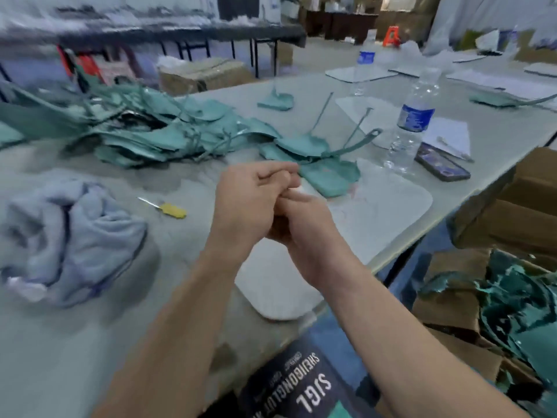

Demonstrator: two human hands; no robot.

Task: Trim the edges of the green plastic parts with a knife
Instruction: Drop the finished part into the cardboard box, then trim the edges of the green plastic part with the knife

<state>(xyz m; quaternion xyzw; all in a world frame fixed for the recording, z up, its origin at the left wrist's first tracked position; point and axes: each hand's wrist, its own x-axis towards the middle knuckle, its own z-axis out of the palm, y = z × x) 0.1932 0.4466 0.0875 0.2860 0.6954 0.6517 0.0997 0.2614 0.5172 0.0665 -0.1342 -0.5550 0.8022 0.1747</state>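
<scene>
Two hands meet at centre, pressed together. The left hand point(250, 203) has its fingers curled; the right hand point(304, 227) lies against it; whether either holds anything cannot be told. One yellow-handled knife point(168, 208) lies at nine o'clock. Green plastic parts point(156, 128) heap at eleven o'clock. Two water bottles point(410, 128) stand at two o'clock.

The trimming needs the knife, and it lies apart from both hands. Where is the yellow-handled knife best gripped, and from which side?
Grip the yellow handle of the knife, coming from above on the person's side. It lies flat on the table, blade pointing up-left toward the cloth, handle nearer the left hand.
</scene>
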